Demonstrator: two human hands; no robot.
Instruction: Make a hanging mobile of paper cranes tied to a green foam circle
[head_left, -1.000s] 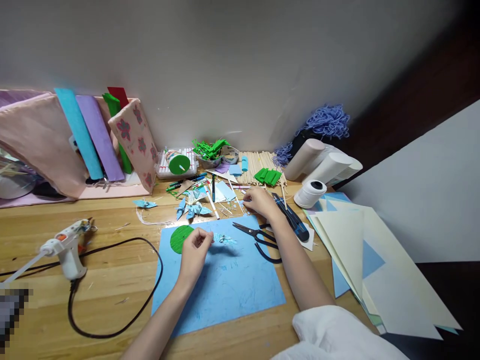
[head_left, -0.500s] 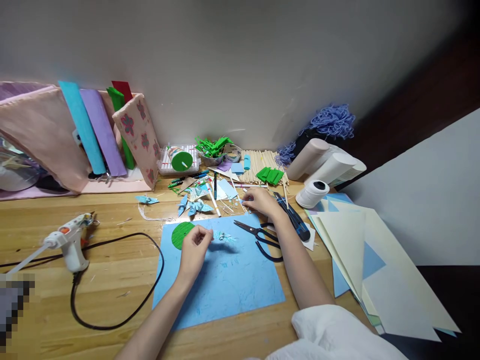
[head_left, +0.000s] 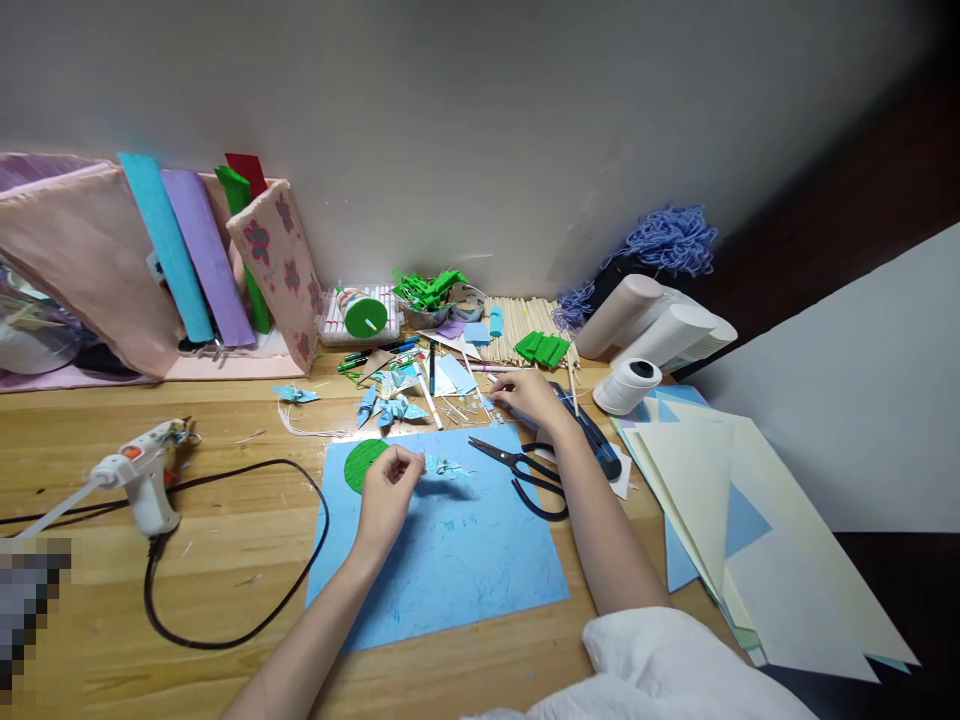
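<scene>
Reaching toward the far edge of the surface, the right hand has crept slightly further into the litter of paper scraps beyond the blue sheet than it was a second ago, its fingertips now pressed together low over the bits as if pinching one; whether anything sits between them is too small to tell. The left hand has barely shifted: it stays over the sheet's far left corner, fingers curled shut on a small pale-blue paper piece that pokes out to its right, just beside the green disc. The scissors lie untouched at the sheet's far right edge, between the two forearms. To my eye this reads as one hand steadying the work while the other searches for a part. The glue gun rests near the left edge, well apart.
</scene>
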